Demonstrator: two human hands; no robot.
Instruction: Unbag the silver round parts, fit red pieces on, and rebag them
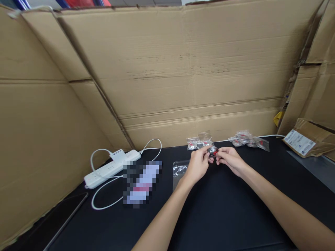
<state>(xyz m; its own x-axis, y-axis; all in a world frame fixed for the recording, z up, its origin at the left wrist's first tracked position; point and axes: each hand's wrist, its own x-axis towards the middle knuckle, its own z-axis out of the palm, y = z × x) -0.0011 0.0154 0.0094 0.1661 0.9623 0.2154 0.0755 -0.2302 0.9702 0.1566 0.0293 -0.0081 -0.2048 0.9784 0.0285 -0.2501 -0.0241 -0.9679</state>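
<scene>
Between my two hands, above the black table, is a small round shiny metal piece (213,150) with a red mark on its right side. My left hand (199,161) grips it from the left, fingers closed around its edge. From the other side, the fingers of my right hand (228,158) pinch it near the red part. Its exact kind is too small to make out. A clear plastic bag (180,168) lies flat beside my left wrist, partly covered by the forearm. Just behind my hands sit small clear packets (195,143) holding similar silvery pieces with red marks.
More clear packets (246,139) lie at the back right. A white power strip (110,170) with looping white cables stands left, near a blurred-out flat object (143,183). An opened carton (303,139) rests far right. Cardboard walls (183,69) enclose the black tabletop (230,209).
</scene>
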